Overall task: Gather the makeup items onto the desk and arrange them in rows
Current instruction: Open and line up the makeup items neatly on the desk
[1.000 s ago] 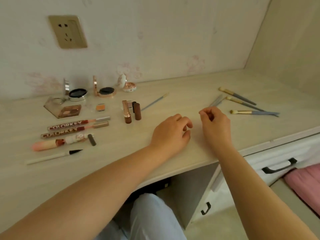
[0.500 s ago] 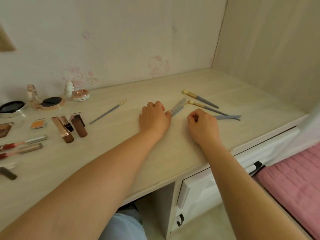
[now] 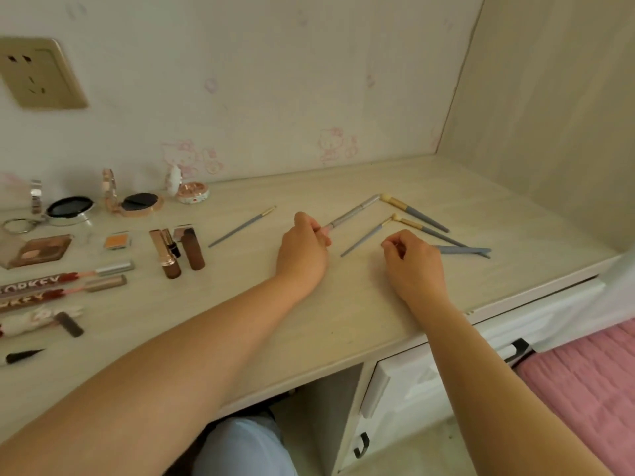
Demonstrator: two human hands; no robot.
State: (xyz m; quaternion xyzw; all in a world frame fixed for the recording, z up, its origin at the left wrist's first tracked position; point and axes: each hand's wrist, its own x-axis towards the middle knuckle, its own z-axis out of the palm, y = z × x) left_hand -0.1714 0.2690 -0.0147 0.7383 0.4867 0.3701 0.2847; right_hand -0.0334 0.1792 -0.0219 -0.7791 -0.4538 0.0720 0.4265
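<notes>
My left hand (image 3: 304,243) pinches the near end of a grey silver-capped pencil (image 3: 354,211) that lies on the pale wooden desk (image 3: 343,304). My right hand (image 3: 410,266) rests on the desk as a loose fist, holding nothing that I can see. Between the hands lies a thin grey brush (image 3: 366,237). To the right lie three grey-handled brushes (image 3: 417,214), one partly hidden behind my right hand. Another thin brush (image 3: 242,226) lies left of my left hand. Lipsticks (image 3: 177,250), lip-gloss tubes (image 3: 65,283), compacts (image 3: 139,202) and an eyeshadow palette (image 3: 37,250) sit at the left.
A wall with a socket (image 3: 39,73) backs the desk, and a side panel (image 3: 549,115) closes it on the right. White drawers (image 3: 429,379) with black handles sit under the desk's right part. A pink cushion (image 3: 591,383) lies at the lower right.
My left hand has reached right to the grey pencil and taken its end between the fingers. The view swung right and then back left. My right hand stays loosely closed.
</notes>
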